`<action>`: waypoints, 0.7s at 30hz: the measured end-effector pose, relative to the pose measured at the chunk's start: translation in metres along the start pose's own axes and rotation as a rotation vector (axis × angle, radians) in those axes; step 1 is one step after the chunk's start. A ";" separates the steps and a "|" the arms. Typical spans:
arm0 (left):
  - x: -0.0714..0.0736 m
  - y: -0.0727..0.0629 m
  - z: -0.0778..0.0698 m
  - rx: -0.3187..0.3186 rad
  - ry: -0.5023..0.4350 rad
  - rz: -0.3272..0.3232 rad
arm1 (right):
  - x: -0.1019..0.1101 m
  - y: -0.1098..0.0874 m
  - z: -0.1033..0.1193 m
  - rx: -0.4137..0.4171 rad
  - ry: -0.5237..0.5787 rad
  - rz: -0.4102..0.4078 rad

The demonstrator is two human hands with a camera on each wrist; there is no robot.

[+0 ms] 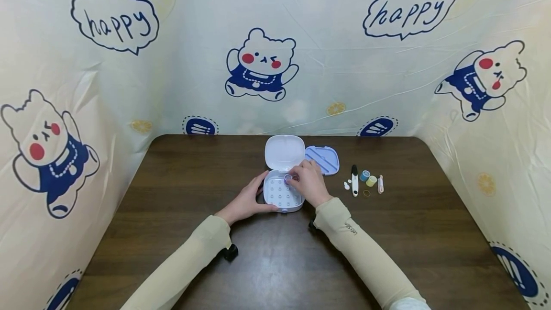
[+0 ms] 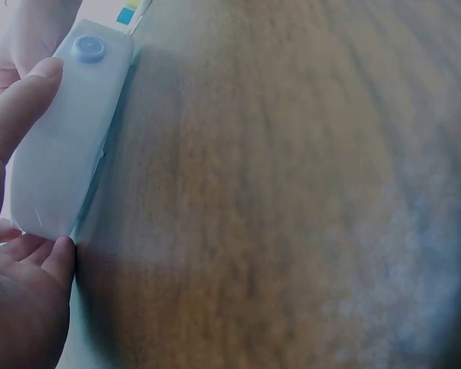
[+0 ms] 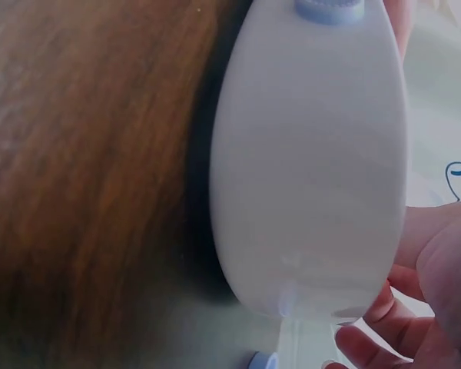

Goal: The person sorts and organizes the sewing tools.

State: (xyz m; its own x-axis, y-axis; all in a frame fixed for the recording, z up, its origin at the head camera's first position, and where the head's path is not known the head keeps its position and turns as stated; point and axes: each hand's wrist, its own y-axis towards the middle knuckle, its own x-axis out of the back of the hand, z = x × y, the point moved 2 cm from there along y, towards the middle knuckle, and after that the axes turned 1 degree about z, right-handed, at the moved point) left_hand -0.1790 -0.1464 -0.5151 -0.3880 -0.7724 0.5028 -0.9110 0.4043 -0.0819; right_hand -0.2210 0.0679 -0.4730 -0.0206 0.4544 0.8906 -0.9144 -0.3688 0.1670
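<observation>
While my left hand [image 1: 246, 201] is gripping the left side of the open white box [image 1: 290, 208], my right hand [image 1: 310, 183] is pinching a small purple piece [image 1: 287, 179] over its pegged inside. Right of the box, a lilac tray [image 1: 328, 159] is lying behind a black-and-white tool [image 1: 355, 183] and blue spool [image 1: 365, 175].

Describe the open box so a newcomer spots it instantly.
On the dark brown table, toward its far edge, the left hand grips a pale box. Its lid stands open behind. Rows of small studs across its floor set it apart from the lavender tray beside it.
</observation>
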 end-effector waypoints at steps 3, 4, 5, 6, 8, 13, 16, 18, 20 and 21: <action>0.000 0.000 0.000 0.001 -0.007 0.000 | -0.002 0.000 -0.001 -0.006 0.004 -0.002; 0.000 0.000 -0.001 0.005 -0.005 0.000 | -0.002 0.000 -0.001 -0.009 0.003 -0.002; 0.000 0.000 0.000 0.007 -0.006 0.000 | -0.002 0.000 -0.001 -0.012 0.003 -0.002; 0.000 0.000 -0.001 0.008 -0.007 -0.001 | -0.003 0.000 -0.001 -0.016 0.003 -0.002; 0.000 0.000 0.000 0.010 -0.009 0.000 | -0.003 0.000 -0.001 -0.025 0.002 0.000; 0.001 0.002 0.001 0.001 -0.013 0.002 | -0.003 0.001 -0.001 -0.039 -0.003 0.000; 0.001 0.002 0.001 -0.006 -0.017 0.001 | -0.004 0.001 0.000 -0.046 -0.021 0.001; 0.000 0.001 0.000 -0.007 -0.018 0.000 | -0.005 0.001 0.000 -0.054 -0.032 0.007; 0.000 0.000 0.000 -0.005 -0.017 -0.001 | -0.005 0.001 0.001 -0.065 -0.039 0.014; 0.000 0.000 0.000 -0.003 -0.016 -0.001 | -0.005 0.001 0.001 -0.071 -0.042 0.019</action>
State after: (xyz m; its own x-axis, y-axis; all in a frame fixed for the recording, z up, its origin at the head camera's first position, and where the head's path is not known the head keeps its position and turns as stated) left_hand -0.1789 -0.1460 -0.5149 -0.3891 -0.7806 0.4891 -0.9110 0.4049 -0.0785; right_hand -0.2217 0.0645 -0.4772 -0.0226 0.4129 0.9105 -0.9403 -0.3182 0.1210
